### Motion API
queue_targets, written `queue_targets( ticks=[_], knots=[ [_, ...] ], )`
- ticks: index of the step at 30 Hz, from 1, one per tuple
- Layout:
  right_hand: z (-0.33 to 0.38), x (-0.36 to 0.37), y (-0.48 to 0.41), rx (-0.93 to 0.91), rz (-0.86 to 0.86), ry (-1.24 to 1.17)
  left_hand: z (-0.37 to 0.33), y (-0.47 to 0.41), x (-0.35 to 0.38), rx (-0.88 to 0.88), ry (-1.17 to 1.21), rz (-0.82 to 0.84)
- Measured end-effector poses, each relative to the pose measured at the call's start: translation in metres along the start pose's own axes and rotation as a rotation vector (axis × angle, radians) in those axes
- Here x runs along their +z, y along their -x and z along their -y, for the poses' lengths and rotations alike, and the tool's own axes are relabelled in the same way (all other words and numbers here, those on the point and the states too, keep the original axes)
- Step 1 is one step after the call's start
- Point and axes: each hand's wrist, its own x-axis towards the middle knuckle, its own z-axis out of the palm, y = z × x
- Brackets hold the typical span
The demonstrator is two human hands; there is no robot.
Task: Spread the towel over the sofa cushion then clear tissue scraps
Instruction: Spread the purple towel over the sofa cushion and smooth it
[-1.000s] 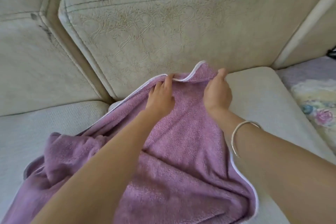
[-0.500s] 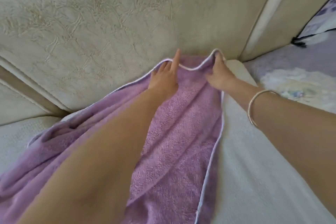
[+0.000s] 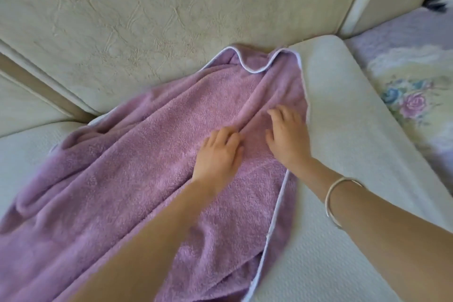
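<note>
Sofa cushion [image 3: 343, 154]: right part bare. Towel [image 3: 147, 167]: bunched diagonally across it, top edge at the backrest [image 3: 147, 19]. Left hand [image 3: 218, 154] and right hand [image 3: 288, 137]: flat on the towel, side by side, gripping nothing. Risk: flat-palm smoothing may drag the whole towel instead of spreading it.

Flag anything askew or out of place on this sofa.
The purple towel lies slanted and bunched in folds, its top hem buckled against the backrest. The seat cushion right of it is uncovered. No tissue scraps show.
</note>
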Motion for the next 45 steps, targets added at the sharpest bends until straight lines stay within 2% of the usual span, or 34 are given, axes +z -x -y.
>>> queue_targets(
  ticks=[2,5,8,11,13,17,22,24,26,30,34,37,40,45],
  knots=[
    [0.001,0.005,0.034,-0.098,-0.056,0.021,-0.011,0.038,-0.001,0.084,-0.03,0.038],
    [0.005,0.008,0.076,-0.219,-0.021,0.069,-0.019,0.079,-0.003,0.137,-0.119,0.182],
    [0.015,0.008,0.109,-0.31,0.026,0.073,-0.022,0.106,-0.005,0.118,-0.147,0.258],
    [0.025,0.009,0.134,-0.417,0.072,0.052,-0.025,0.127,-0.01,-0.004,-0.103,0.395],
    [0.029,0.01,0.152,-0.483,0.109,0.045,-0.026,0.145,-0.013,-0.004,-0.053,0.384],
    [0.037,0.011,0.192,-0.603,0.231,0.112,-0.027,0.187,-0.012,0.204,-0.101,0.3],
    [0.032,0.025,0.233,-0.738,0.352,0.191,-0.026,0.239,-0.008,0.42,-0.267,0.391],
    [0.025,0.028,0.236,-0.745,0.319,0.225,-0.024,0.248,-0.005,0.413,-0.282,0.365],
    [0.019,0.027,0.235,-0.724,0.242,0.266,-0.021,0.255,-0.001,0.401,-0.284,0.233],
    [0.002,0.024,0.225,-0.708,0.199,0.281,-0.022,0.254,0.0,0.276,-0.314,0.04],
    [-0.013,0.008,0.211,-0.77,0.2,0.261,-0.047,0.246,-0.004,0.173,-0.206,0.046],
    [-0.034,-0.007,0.204,-0.749,0.204,0.2,-0.081,0.243,0.001,0.071,-0.072,0.118],
    [-0.056,-0.033,0.193,-0.738,0.206,0.199,-0.117,0.229,0.005,-0.028,-0.036,0.133],
    [-0.102,-0.071,0.182,-0.686,0.134,0.305,-0.173,0.196,0.007,-0.015,0.054,0.067]
  ],
)
